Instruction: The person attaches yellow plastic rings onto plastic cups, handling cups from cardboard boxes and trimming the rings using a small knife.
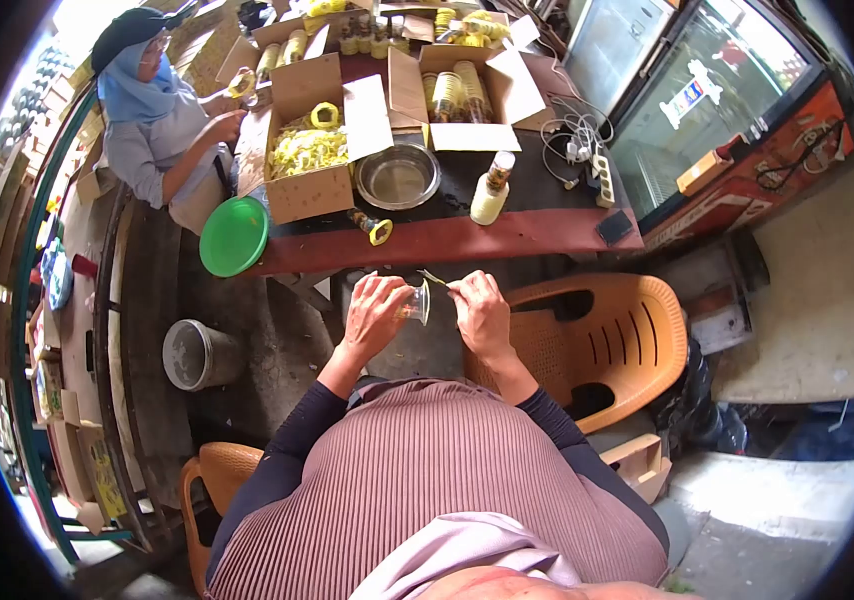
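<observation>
My left hand (377, 312) is closed round a small clear plastic cup (415, 302), which lies on its side with its rim toward the right. Beside it, my right hand (480, 312) pinches a thin yellowish strip (437, 279) between thumb and fingers. Both hands are in the air in front of the table's red edge (447, 240). On the table stand a metal bowl (398, 177), a tilted stack of cups with a yellow rim (371, 226), and a pale jar (490, 198) with cups on top.
An open box of yellow strips (309, 160), a box of stacked cups (465, 100) and a green basin (234, 237) are on the table. A person (162, 120) works at the left. A bucket (201, 355) and orange chair (637, 340) stand near me.
</observation>
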